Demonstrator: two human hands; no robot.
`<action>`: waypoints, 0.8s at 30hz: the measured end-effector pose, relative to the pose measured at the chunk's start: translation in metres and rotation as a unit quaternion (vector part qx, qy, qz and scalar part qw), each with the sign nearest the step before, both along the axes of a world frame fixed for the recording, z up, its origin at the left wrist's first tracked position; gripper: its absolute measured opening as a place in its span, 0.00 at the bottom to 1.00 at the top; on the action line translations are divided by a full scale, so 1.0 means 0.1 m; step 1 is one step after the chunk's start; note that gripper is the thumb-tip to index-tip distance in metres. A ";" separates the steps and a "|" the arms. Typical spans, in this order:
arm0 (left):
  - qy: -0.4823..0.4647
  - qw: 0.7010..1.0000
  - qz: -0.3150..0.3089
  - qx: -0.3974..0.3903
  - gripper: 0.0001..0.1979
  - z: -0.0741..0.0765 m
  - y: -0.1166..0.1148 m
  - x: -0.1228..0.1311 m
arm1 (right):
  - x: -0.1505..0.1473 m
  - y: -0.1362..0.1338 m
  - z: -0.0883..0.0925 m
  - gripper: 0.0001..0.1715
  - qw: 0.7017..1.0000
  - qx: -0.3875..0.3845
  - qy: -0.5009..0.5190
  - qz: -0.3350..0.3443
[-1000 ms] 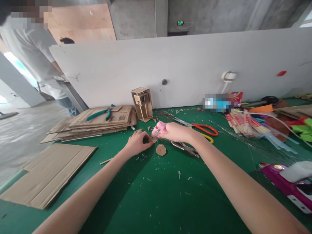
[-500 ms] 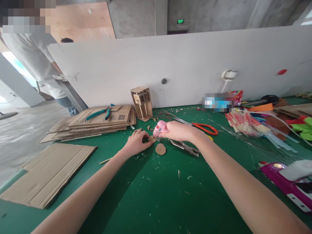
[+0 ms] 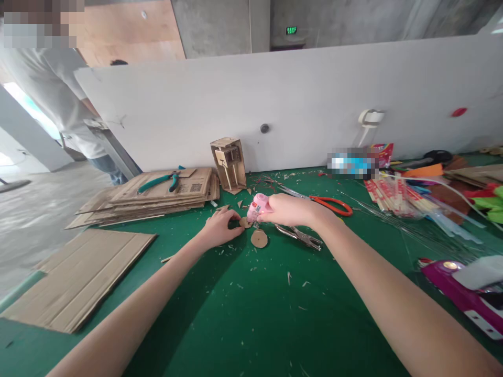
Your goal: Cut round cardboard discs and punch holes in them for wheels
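Note:
My left hand (image 3: 222,228) pinches the edge of a small round cardboard disc (image 3: 245,223) low over the green table. Closed around a pink tool (image 3: 258,206), my right hand (image 3: 288,210) holds its lower end over the disc; the exact contact point is too small to make out. Just in front lies a second cardboard disc (image 3: 259,239) with a small centre hole. A metal hole punch (image 3: 301,237) rests to the right, and orange-handled scissors (image 3: 332,205) lie behind it.
Stacked cardboard (image 3: 188,191) bears teal pliers (image 3: 155,183) at the left, beside an upright cardboard box (image 3: 231,165). A cardboard sheet (image 3: 82,277) lies nearer. Wrapped sticks (image 3: 396,196) and a purple device (image 3: 459,293) are at the right. A person stands beyond the white partition (image 3: 314,104).
Both hands hold nearly the same position on the disc and the pink tool. The camera view has shifted slightly.

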State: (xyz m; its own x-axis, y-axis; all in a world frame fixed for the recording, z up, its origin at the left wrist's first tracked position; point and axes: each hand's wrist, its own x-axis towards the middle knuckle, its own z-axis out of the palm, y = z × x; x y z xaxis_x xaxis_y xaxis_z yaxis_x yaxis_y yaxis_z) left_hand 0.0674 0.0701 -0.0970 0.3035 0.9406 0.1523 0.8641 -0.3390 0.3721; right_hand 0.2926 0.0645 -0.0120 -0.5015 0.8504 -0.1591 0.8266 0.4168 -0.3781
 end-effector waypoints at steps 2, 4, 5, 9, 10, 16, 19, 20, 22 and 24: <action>-0.008 1.000 -0.003 0.000 0.14 0.00 0.01 0.00 | -0.01 0.00 -0.01 0.21 1.000 -0.004 0.005 0.005; -0.017 1.000 -0.003 -0.001 0.13 0.00 0.02 0.00 | -0.02 0.00 -0.02 0.20 1.000 -0.008 0.004 -0.001; -0.021 1.000 -0.003 -0.002 0.13 0.00 0.03 0.00 | -0.02 0.00 -0.03 0.20 1.000 -0.010 0.002 -0.005; -0.031 0.999 0.000 -0.006 0.14 0.00 0.04 0.00 | -0.05 0.00 -0.04 0.20 1.000 -0.014 0.013 -0.008; -0.033 0.999 0.001 -0.007 0.14 0.00 0.04 -0.01 | -0.05 -0.01 -0.05 0.20 1.000 -0.011 0.018 -0.007; -0.043 0.999 0.004 -0.013 0.15 -0.03 0.06 -0.02 | -0.09 -0.03 -0.06 0.19 1.000 0.000 0.017 -0.024; -0.041 0.999 0.010 -0.009 0.15 -0.04 0.06 -0.02 | -0.09 -0.01 -0.09 0.21 0.999 -0.003 0.034 -0.032; -0.039 0.999 0.012 -0.007 0.15 -0.04 0.06 -0.01 | -0.09 0.00 -0.10 0.21 0.999 -0.003 0.039 -0.033; -0.036 0.999 0.017 -0.003 0.16 -0.04 0.05 -0.01 | -0.09 0.03 -0.13 0.21 0.998 -0.001 0.046 -0.033; -0.033 0.999 0.021 0.003 0.17 -0.03 0.04 0.00 | -0.09 0.04 -0.15 0.21 0.998 0.006 0.048 -0.029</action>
State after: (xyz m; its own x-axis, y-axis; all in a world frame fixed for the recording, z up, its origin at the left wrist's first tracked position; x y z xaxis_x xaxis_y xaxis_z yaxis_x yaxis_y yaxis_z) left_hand 0.0674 0.0738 -0.1004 0.2521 0.9515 0.1765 0.8512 -0.3048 0.4274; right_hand 0.2838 0.0684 -0.0270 -0.4646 0.8796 -0.1027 0.8095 0.3748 -0.4518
